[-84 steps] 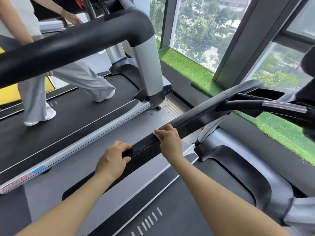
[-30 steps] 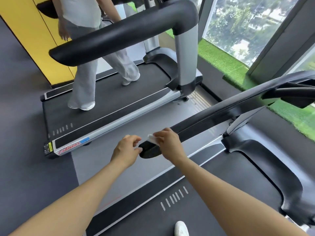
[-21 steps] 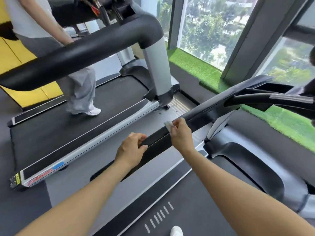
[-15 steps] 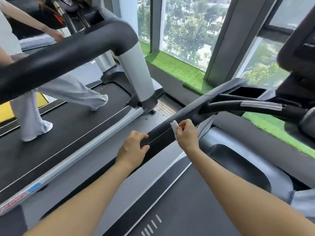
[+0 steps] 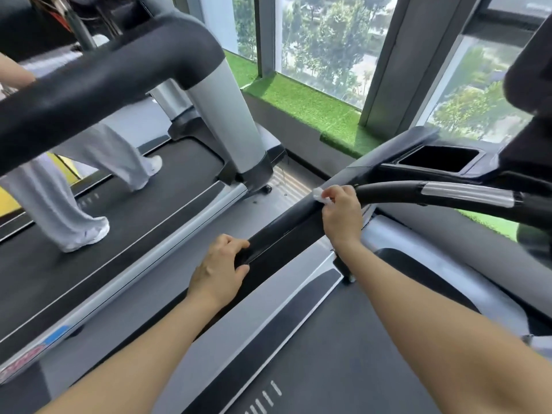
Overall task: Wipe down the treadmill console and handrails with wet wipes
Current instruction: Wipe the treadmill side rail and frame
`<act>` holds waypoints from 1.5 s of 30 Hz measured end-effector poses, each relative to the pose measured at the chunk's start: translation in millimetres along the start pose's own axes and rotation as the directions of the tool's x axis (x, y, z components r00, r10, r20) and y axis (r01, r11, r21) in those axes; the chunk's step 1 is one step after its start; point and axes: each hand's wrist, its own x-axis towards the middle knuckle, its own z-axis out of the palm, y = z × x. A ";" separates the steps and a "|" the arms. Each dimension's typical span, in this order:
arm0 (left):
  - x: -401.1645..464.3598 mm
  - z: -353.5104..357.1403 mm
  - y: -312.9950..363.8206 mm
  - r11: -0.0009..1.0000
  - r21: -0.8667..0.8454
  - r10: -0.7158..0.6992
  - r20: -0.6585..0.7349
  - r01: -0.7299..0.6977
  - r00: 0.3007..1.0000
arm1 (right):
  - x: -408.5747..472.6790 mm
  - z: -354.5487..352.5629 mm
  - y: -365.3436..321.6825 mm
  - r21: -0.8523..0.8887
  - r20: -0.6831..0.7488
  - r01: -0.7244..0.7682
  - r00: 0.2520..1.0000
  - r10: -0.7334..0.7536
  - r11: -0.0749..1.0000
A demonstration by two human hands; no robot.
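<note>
Two bare forearms reach forward from me over my treadmill's dark belt deck. My left hand is nearest, fingers curled over the top and thumb underneath the long black padded side handrail, gripping it. Up the same rail, beyond the left hand, my right hand pinches a small crumpled white wet wipe between fingertips and thumb, pressing it on the rail's top surface. Only a bit of the wipe shows past the fingers. Just right of that hand starts the curved black front grip bar with a silver metal sensor band, running away to the right. Behind it sits the dark console tray with a rectangular recessed pocket; the console itself is mostly cut off at the right edge.

Left of both hands, across a grey floor gap, stands a second treadmill with a thick black handrail on a silver upright. Another person in loose light grey trousers and white shoes stands on its belt. Farthest off: a green artificial turf ledge under tall windows with trees outside.
</note>
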 end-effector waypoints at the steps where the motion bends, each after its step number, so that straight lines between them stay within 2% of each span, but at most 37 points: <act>1: -2.1 -0.6 -2.7 1.000 0.004 -0.003 -0.001 0.003 1.000 | -3.8 1.7 -2.3 -0.012 0.014 0.018 1.000 -0.018 1.000; 11: -40.0 -15.4 -39.3 0.999 -0.034 0.000 -0.010 0.000 1.000 | -73.7 24.0 -45.0 0.102 0.147 0.002 0.989 -0.018 0.995; 23: -132.5 -55.8 -135.4 0.997 -0.058 -0.053 -0.006 0.052 0.999 | -199.7 75.9 -122.6 0.071 0.256 -0.031 0.967 0.012 0.997; 31: -204.2 -74.1 -213.3 0.988 -0.083 -0.130 0.000 0.129 0.992 | -300.4 111.3 -175.1 0.074 0.309 0.008 0.951 -0.030 0.997; 40: -253.3 -83.1 -270.0 0.957 -0.203 -0.216 -0.024 0.207 0.976 | -394.8 144.8 -219.5 0.057 0.389 0.063 0.918 -0.080 0.996; 45: -272.6 -85.3 -286.5 0.941 -0.237 -0.248 -0.004 0.240 0.969 | -435.1 160.9 -234.5 0.043 0.496 0.104 0.861 -0.112 0.994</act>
